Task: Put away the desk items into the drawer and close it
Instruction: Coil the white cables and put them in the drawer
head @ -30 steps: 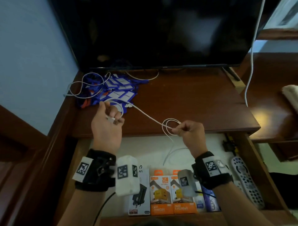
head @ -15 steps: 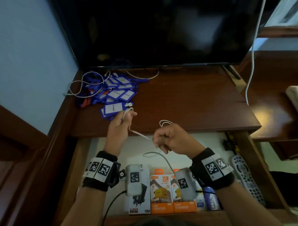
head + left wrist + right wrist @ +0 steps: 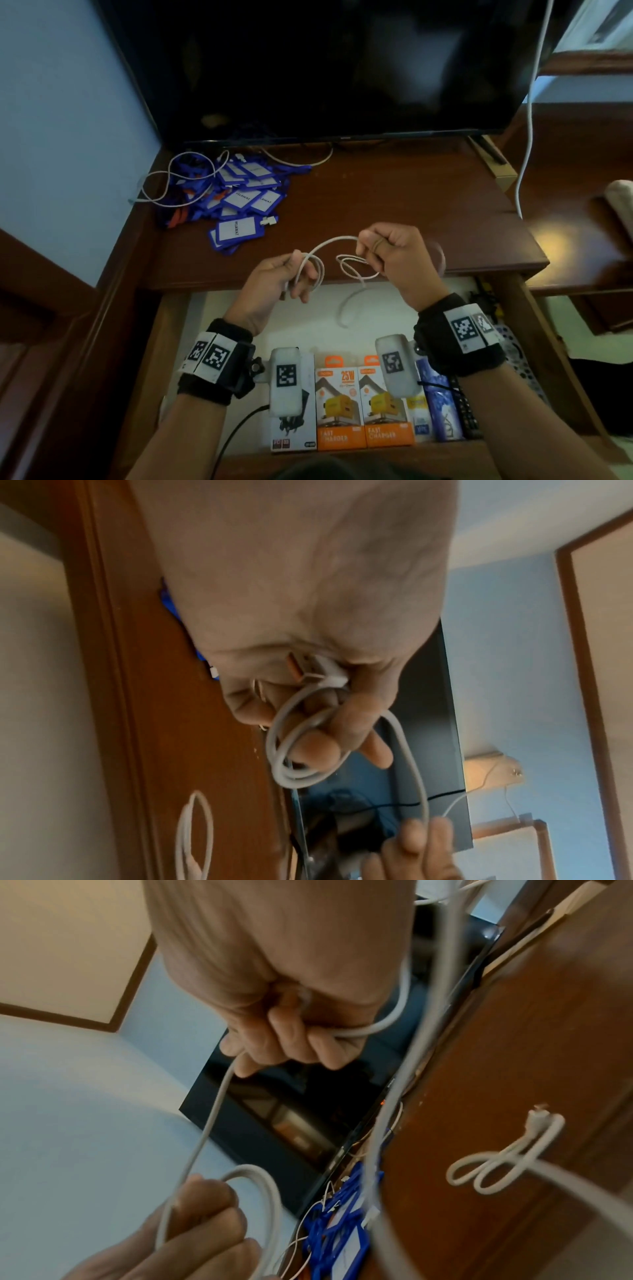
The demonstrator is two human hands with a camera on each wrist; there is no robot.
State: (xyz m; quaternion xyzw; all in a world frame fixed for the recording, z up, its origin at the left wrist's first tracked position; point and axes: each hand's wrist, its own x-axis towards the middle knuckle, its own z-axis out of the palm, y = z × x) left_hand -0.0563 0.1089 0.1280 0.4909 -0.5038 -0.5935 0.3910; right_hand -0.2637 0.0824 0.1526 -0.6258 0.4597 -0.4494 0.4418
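My left hand [image 3: 294, 279] holds a white USB cable [image 3: 330, 242] over the front edge of the desk, with a small coil wound round its fingers. In the left wrist view the USB plug [image 3: 310, 669] is pinned under the thumb and the coil [image 3: 291, 753] wraps the fingertips. A short arc of cable away, my right hand [image 3: 380, 255] grips the same cable in a fist. Loose loops [image 3: 356, 269] hang below that fist, and the tail drops into the open drawer [image 3: 239, 318]. The right wrist view shows the right hand [image 3: 301, 1034] closed on the cable.
A pile of blue name badges [image 3: 241, 202] and a second white cable [image 3: 171, 186] lie at the desk's back left, under the TV [image 3: 325, 68]. Charger boxes [image 3: 363, 407] line the drawer front, and a remote [image 3: 517, 356] lies at its right side.
The left hand left the badges and came nearer with cable looped round its fingers. The right hand rose above the desk edge. The stretch of cable between them got much shorter.
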